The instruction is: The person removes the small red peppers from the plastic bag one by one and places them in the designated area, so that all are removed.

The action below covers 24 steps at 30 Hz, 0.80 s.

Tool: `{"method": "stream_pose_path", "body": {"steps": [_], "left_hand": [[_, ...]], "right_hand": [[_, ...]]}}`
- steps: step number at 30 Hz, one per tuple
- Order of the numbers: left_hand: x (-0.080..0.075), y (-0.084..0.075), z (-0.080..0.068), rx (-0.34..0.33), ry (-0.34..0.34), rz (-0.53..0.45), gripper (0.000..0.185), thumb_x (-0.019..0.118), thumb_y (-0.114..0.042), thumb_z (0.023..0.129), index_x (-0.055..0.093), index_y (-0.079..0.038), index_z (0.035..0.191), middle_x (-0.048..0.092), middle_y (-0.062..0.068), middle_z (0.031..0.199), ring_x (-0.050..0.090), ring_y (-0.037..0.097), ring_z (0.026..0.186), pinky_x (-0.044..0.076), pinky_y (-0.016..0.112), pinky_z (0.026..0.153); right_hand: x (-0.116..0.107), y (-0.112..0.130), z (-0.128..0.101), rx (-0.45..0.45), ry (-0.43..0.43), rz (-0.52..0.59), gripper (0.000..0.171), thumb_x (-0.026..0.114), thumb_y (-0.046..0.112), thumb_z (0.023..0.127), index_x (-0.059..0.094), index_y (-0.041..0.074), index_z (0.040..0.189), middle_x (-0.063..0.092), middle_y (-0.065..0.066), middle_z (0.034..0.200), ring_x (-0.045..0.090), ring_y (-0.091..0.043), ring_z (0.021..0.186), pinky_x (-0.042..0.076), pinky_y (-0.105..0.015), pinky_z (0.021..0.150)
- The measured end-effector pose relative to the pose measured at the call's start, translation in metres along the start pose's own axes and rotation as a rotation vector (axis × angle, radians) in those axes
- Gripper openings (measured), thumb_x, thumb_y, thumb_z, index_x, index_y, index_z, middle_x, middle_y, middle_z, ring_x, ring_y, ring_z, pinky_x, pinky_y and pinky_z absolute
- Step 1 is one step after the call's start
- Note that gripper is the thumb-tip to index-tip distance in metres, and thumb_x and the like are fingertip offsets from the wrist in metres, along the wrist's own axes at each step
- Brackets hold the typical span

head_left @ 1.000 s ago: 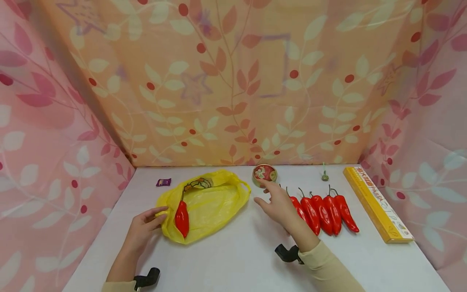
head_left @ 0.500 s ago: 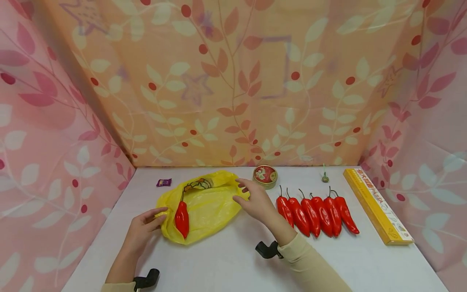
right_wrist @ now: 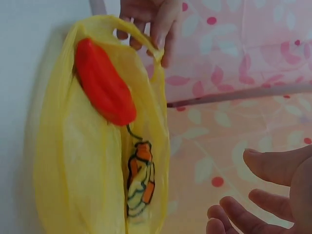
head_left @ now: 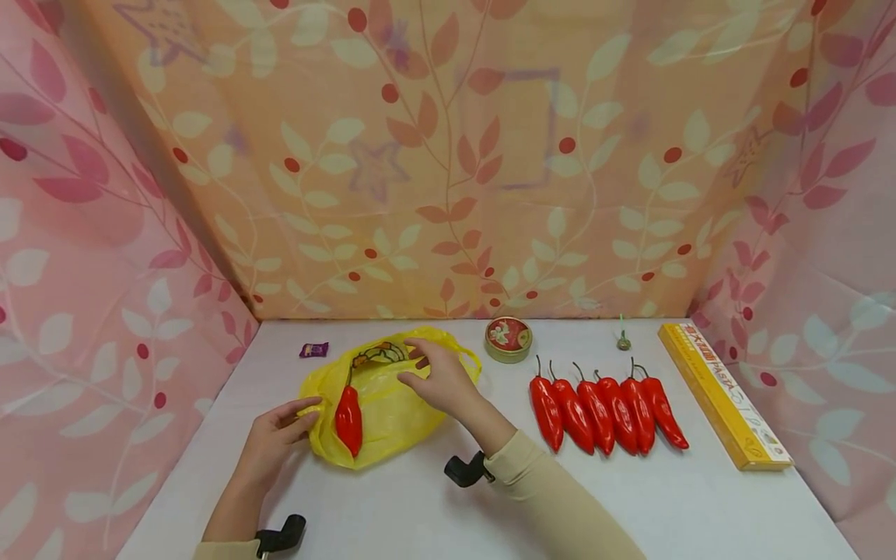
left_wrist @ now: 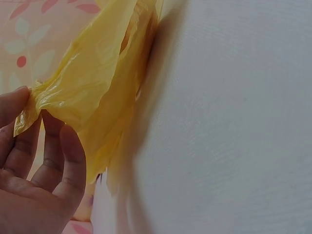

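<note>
A yellow plastic bag (head_left: 399,420) lies with its mouth spread on the white table. In its left part is a red chili pepper (head_left: 349,421), stem toward the back; the right wrist view shows this pepper (right_wrist: 105,83) inside the mouth. My left hand (head_left: 278,435) pinches the bag's left edge between thumb and fingers, as the left wrist view confirms with the gathered film (left_wrist: 36,105). Over the bag's right half hovers my right hand (head_left: 444,381), thumb and fingers apart, holding nothing.
Several red chili peppers (head_left: 611,412) lie in a row on the right. Beyond them is a yellow pasta box (head_left: 724,397). At the back are a round red tin (head_left: 509,340), a small green-stemmed item (head_left: 623,340) and a purple wrapped sweet (head_left: 314,350).
My right hand has moved left, from beside the row of peppers to above the bag. My left hand keeps its hold on the bag's edge.
</note>
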<state>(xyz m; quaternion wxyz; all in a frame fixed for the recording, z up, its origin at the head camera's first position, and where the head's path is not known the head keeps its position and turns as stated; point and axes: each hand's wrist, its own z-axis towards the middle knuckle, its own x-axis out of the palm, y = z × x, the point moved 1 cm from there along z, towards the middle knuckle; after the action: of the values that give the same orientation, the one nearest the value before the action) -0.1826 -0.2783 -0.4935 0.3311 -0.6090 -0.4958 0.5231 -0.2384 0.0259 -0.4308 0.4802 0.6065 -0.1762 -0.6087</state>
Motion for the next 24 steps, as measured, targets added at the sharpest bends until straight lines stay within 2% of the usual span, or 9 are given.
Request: {"method": "stream_pose_path", "body": {"steps": [7,12,17,24], "left_hand": [[-0.001,-0.001,-0.001,-0.006,0.006,-0.025,0.049,0.066,-0.032,0.099,0.058,-0.012,0.143,0.047,0.011,0.152,0.059,0.008,0.113,0.055,0.021,0.094],[0.000,-0.002,-0.001,-0.005,0.006,-0.057,0.049,0.066,-0.031,0.099,0.056,-0.010,0.143,0.045,0.011,0.151,0.059,0.006,0.113,0.055,0.024,0.095],[0.000,-0.001,0.000,0.006,0.013,-0.068,0.050,0.066,-0.029,0.099,0.056,-0.008,0.143,0.044,0.012,0.152,0.059,0.002,0.111,0.054,0.027,0.098],[0.000,-0.005,-0.003,-0.004,0.020,-0.077,0.050,0.065,-0.028,0.100,0.055,-0.007,0.144,0.043,0.011,0.154,0.059,0.002,0.112,0.054,0.027,0.098]], "right_hand": [[0.033,0.007,0.019,0.073,0.055,0.067,0.054,0.074,0.029,0.093,0.056,0.015,0.141,0.067,-0.008,0.124,0.066,-0.024,0.108,0.059,-0.030,0.086],[0.063,-0.001,0.027,0.170,0.106,0.107,0.054,0.076,0.028,0.091,0.057,0.013,0.140,0.067,-0.012,0.124,0.067,-0.021,0.104,0.060,-0.031,0.083],[0.092,-0.008,0.030,0.281,0.148,0.138,0.056,0.079,0.027,0.089,0.058,0.013,0.139,0.068,-0.011,0.123,0.067,-0.020,0.099,0.061,-0.032,0.079],[0.116,-0.006,0.038,0.315,0.160,0.091,0.056,0.081,0.030,0.087,0.060,0.014,0.136,0.068,-0.006,0.120,0.064,-0.018,0.103,0.060,-0.031,0.083]]}}
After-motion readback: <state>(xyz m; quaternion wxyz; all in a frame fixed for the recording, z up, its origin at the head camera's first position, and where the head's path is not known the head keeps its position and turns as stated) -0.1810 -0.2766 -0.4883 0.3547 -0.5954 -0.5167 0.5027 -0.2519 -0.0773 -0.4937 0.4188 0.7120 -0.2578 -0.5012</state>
